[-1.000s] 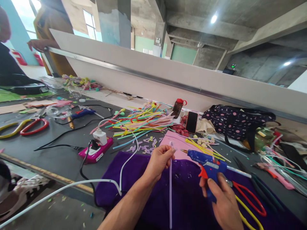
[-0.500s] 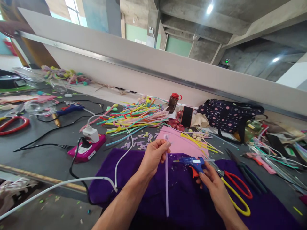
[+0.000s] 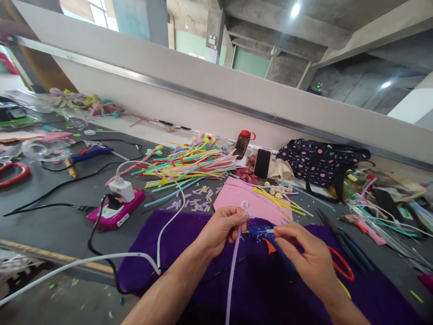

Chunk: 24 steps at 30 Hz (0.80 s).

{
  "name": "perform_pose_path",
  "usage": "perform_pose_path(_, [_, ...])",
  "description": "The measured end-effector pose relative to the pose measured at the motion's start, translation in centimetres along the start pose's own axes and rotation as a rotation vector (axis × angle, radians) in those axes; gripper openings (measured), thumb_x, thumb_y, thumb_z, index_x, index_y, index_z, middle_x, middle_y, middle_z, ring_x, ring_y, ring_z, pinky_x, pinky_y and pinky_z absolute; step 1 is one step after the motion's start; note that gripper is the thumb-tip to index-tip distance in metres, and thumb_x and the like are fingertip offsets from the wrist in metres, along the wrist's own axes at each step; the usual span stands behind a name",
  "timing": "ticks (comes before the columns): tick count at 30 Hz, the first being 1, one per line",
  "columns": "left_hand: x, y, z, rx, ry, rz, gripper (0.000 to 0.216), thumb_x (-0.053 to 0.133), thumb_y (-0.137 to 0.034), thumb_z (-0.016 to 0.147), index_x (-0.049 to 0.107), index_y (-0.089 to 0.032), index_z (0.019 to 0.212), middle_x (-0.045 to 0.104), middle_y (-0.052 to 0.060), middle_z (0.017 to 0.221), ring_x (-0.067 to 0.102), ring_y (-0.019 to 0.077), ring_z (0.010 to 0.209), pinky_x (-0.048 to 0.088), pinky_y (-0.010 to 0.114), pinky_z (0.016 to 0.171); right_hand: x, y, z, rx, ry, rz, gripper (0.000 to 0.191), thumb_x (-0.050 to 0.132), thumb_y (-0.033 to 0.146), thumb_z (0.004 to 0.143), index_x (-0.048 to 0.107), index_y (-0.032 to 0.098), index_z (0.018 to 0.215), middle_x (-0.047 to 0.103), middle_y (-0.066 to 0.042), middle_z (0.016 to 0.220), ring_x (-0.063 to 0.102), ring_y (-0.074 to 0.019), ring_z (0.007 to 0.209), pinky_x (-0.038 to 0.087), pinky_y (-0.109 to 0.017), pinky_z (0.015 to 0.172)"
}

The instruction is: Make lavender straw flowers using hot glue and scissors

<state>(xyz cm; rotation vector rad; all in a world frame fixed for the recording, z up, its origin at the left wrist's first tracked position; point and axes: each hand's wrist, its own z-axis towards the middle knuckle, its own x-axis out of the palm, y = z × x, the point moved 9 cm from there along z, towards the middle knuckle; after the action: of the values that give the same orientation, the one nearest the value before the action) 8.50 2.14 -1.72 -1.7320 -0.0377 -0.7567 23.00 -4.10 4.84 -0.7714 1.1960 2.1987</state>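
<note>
My left hand (image 3: 221,228) pinches the upper end of a long pale lilac straw (image 3: 232,271), which hangs down towards me over the purple cloth (image 3: 189,266). A small curled tip (image 3: 245,205) shows above my fingers. My right hand (image 3: 304,257) hovers just right of it, fingers drawn together near the straw, with nothing that I can make out in them. The blue glue gun (image 3: 262,233) lies on the cloth between and under my hands, its nozzle pointing left.
A heap of coloured straws (image 3: 189,167) lies behind, with a pink sheet (image 3: 237,198), brown bottle (image 3: 244,143), phone (image 3: 262,164) and dotted bag (image 3: 321,164). Red-and-yellow scissors (image 3: 340,268) sit at right, a pink power strip (image 3: 115,210) with cables at left.
My right hand put the glue gun down on the purple cloth and moved left to the straw. The left hand kept hold of the straw, which now slants.
</note>
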Motion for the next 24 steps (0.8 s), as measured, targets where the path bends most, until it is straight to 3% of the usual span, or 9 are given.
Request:
perform_pose_path(3, [0.2,0.7,0.1,-0.068,0.019,0.004,0.023,0.062,-0.028,0.071,0.053,-0.012,0.057,0.054,-0.002,0.047,0.034,0.0005,0.028,0.018,0.016,0.029,1.1,2.8,2.6,-0.196,0.003,0.03,0.017,0.057,0.018,0.08,0.059,0.021,0.097,0.063,-0.004,0.087,0.06,-0.0141,0.069,0.049,-0.025,0.062])
perform_pose_path(7, [0.0,0.9,0.2,-0.089,0.014,-0.019,0.021,0.063,-0.028,0.07,0.054,-0.012,0.058,0.055,-0.002,0.046,0.035,0.0006,0.027,0.016,0.017,0.029,2.3,4.1,4.3,-0.293,0.024,0.025,0.016,0.057,0.016,0.079,0.06,0.02,0.095,0.064,-0.004,0.084,0.06,-0.0146,0.071,0.049,-0.026,0.064])
perform_pose_path(17, [0.5,1.1,0.0,-0.109,0.063,-0.014,0.021,0.063,-0.029,0.07,0.054,-0.012,0.061,0.054,-0.002,0.048,0.033,0.0005,0.028,0.015,0.016,0.03,3.0,3.5,4.6,-0.306,0.047,0.053,0.013,0.052,0.013,0.082,0.059,0.02,0.089,0.061,-0.004,0.08,0.059,-0.0156,0.075,0.048,-0.027,0.066])
perform_pose_path(24, [0.1,1.5,0.2,-0.146,0.034,0.143,0.024,0.065,-0.034,0.066,0.06,-0.011,0.062,0.053,-0.001,0.045,0.029,0.0017,0.029,0.012,0.019,0.032,2.3,2.5,4.8,-0.254,0.125,0.041,0.011,0.047,0.013,0.084,0.056,0.02,0.087,0.06,-0.003,0.079,0.057,-0.0144,0.073,0.046,-0.025,0.065])
